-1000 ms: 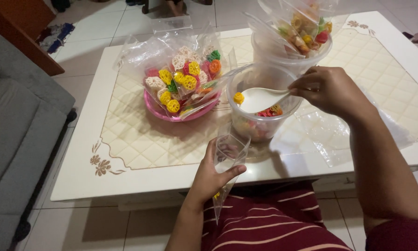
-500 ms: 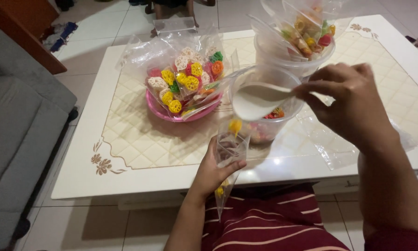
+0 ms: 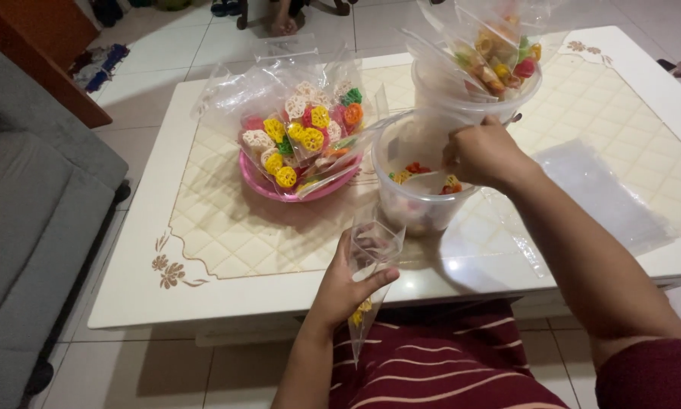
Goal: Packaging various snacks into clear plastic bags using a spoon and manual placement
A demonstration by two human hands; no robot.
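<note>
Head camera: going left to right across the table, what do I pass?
Pink plate heaped with filled snack bags → cone-shaped clear bag in the left hand → clear tub of coloured crackers with the right hand in it → flat empty bags.

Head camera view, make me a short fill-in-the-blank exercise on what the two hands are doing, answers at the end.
1. The left hand holds a clear ____-shaped plastic bag with its open mouth up.
2. The right hand reaches into the clear ____ of colourful snacks.
3. Filled snack bags lie piled on a ____ plate.
4. All of it sits on a white ____.

Missing words: cone; tub; pink; table
</note>
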